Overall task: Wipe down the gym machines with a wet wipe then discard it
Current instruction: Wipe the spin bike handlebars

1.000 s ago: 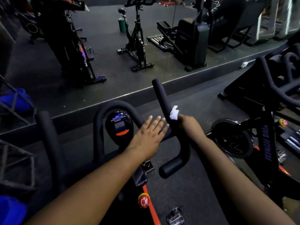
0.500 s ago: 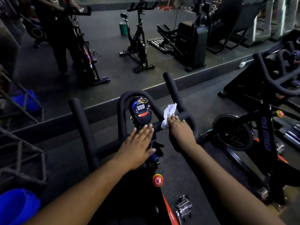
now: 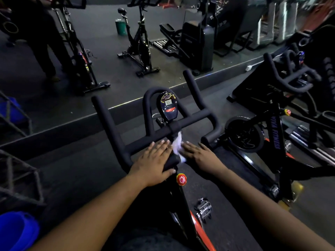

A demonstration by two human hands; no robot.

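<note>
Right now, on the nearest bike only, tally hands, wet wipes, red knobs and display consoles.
hands: 2 (left hand, right hand)
wet wipe: 1
red knob: 1
display console: 1
Total: 5

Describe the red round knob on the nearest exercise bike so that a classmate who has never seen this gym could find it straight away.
Start at the black handlebar of the bike right in front of the person, with its oval console. Follow the frame down towards the camera, just past the left hand. There sits the red knob, round with a yellow rim, brighter than the dark parts around it.
</note>
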